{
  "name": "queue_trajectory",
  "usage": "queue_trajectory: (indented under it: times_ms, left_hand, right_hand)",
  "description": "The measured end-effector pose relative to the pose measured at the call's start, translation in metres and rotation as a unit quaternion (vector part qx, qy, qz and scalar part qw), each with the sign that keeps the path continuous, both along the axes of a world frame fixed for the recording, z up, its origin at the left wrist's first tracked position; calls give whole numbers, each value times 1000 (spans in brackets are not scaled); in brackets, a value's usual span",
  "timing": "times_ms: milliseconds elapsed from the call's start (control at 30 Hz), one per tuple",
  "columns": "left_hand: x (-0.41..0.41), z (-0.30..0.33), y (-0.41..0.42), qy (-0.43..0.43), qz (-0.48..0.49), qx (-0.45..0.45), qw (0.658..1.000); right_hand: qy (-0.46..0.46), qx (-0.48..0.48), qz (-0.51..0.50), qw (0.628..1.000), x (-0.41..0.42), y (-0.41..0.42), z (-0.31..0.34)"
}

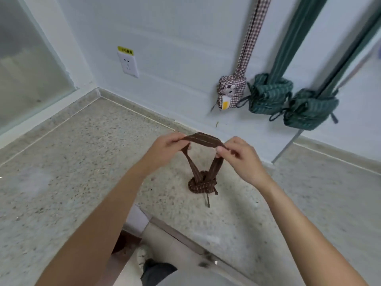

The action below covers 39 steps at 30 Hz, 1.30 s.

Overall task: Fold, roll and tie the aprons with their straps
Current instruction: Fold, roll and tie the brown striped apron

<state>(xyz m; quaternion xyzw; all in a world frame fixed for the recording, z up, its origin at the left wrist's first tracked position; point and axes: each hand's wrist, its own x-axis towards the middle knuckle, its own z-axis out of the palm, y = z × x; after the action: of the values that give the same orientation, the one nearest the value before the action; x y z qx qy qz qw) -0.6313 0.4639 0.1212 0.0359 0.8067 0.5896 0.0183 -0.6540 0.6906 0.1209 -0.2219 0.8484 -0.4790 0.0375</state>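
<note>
A brown striped apron, rolled into a small bundle [202, 185] and tied with its straps, hangs low over the speckled counter [82, 162]. Its neck loop [203, 138] stretches upward between my hands. My left hand [167, 146] pinches the loop's left end. My right hand [237, 152] pinches the right end. A loose strap end [207, 200] dangles below the bundle.
Three rolled, tied aprons hang on the white wall at the right: a checked one [232, 93] and two green ones [270, 93] [310, 109]. A wall socket [127, 64] sits at the left. A frosted window [26, 65] borders the far left. The counter's front edge [185, 238] runs below.
</note>
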Motion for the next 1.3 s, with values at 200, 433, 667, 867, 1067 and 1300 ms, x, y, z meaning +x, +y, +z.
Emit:
queue_trajectory:
  times_ms: [200,433,667,867,1067,1300]
  left_hand:
    - [-26,52,73,28,-97,53,993]
    - [-47,101,96,54,-146,53,986]
    - [-69,132,63,88,-229,124,961]
    - [-90,170,16,134,-229,146,953]
    - [-120,221,-12,180,-177,153,955]
    - [-158,259,-31,231,-182,125,948]
  right_hand:
    - [-78,-104,50,990,-10,59,50]
    - [3,-126,25,992,-24,71,96]
    - [-30,-145,72,986,-33,48,133]
    - [-26,-213,58,975,-61,-7,166]
    - [119,-216,-40,968,-94,-50,207]
    - [169,-256,-166,937,-126,-93,240]
